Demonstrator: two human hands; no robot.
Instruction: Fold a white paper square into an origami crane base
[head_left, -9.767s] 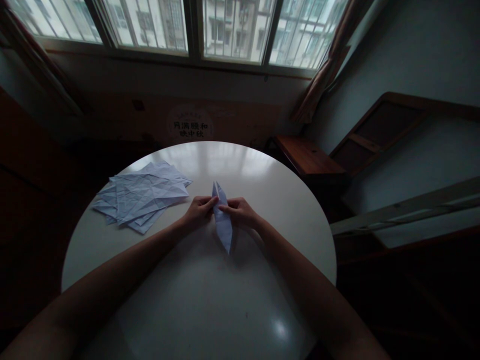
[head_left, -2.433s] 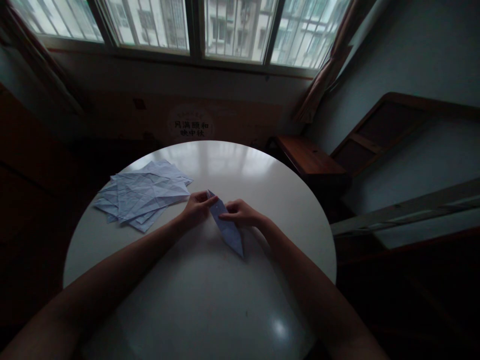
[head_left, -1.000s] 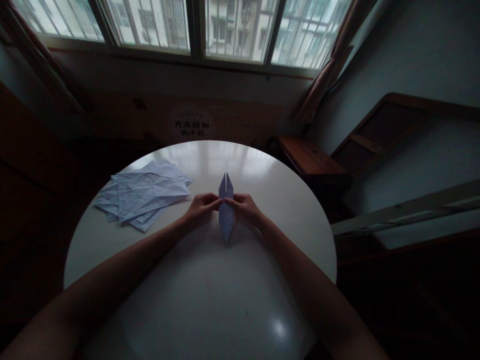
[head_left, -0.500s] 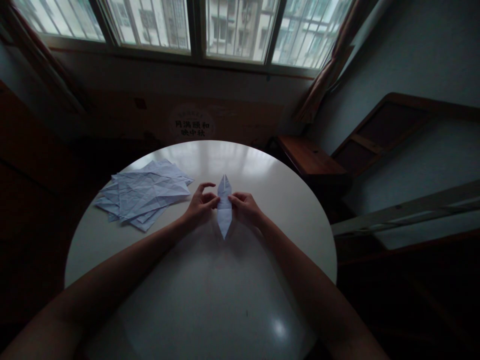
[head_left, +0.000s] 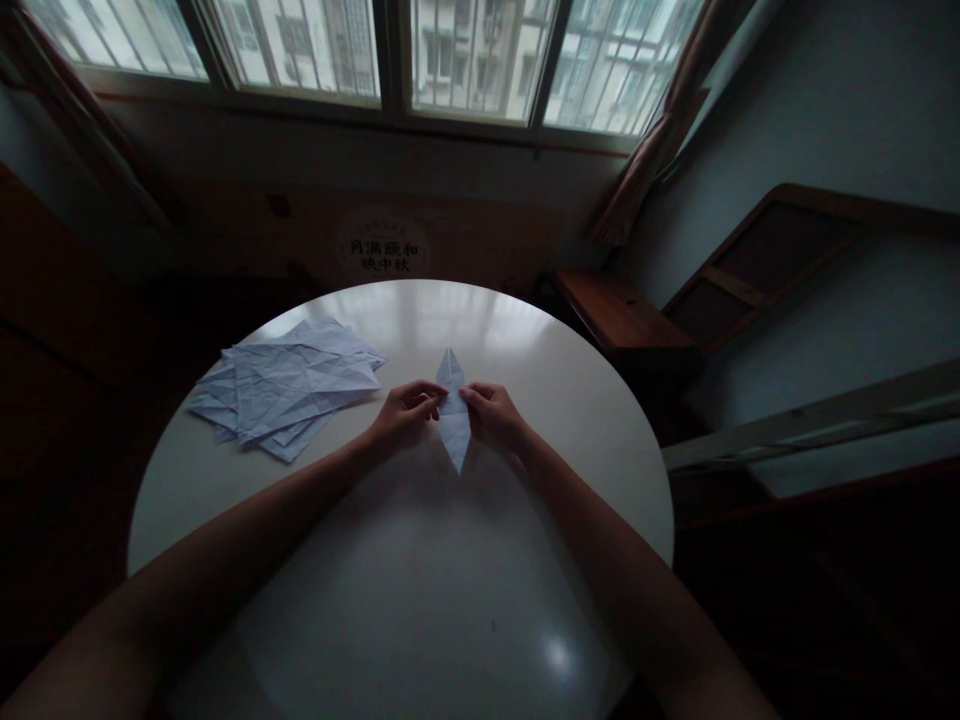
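Note:
A narrow piece of folded white paper [head_left: 454, 425], pointed at both ends, is held over the middle of the round white table. My right hand [head_left: 491, 405] pinches its right edge between thumb and finger. On the other side, my left hand [head_left: 409, 408] has its fingertips closed at the paper's left edge, with the index finger lying over its front. The far tip of the paper shows a slit down its middle. Its lower tip points toward me and leans slightly right.
Creased white paper sheets [head_left: 300, 385] lie in a loose pile on the left of the glossy table [head_left: 405, 600]. A brown wooden bench [head_left: 619, 310] stands beyond the table at the right. A large printed cardboard box [head_left: 465, 235] is under the window.
My left index finger, raised apart before, has come down onto the paper's left side. The folded paper has tilted a little, its lower tip shifting right. My right hand has barely moved.

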